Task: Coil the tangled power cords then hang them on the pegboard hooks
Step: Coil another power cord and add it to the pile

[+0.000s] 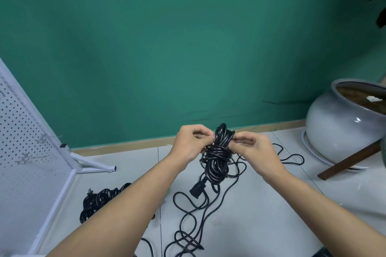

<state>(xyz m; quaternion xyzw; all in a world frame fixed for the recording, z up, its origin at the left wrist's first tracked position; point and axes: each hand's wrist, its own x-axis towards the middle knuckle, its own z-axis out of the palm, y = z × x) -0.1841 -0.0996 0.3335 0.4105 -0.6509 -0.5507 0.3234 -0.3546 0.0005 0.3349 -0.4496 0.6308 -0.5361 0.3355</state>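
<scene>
Indoor room, home or studio undetermined. Evidence: green painted wall (188,37), wooden skirting (129,146), pale tiled floor (267,204), large glazed planter (334,131) holding soil, freestanding white pegboard (25,131) on the floor.

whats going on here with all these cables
A person is coiling a black power cord, pinching the top of the bundle with the left hand and right hand. Its plug dangles below, and more loose cord trails on the floor. A second bundle lies by the pegboard, whose visible hooks are bare.
</scene>
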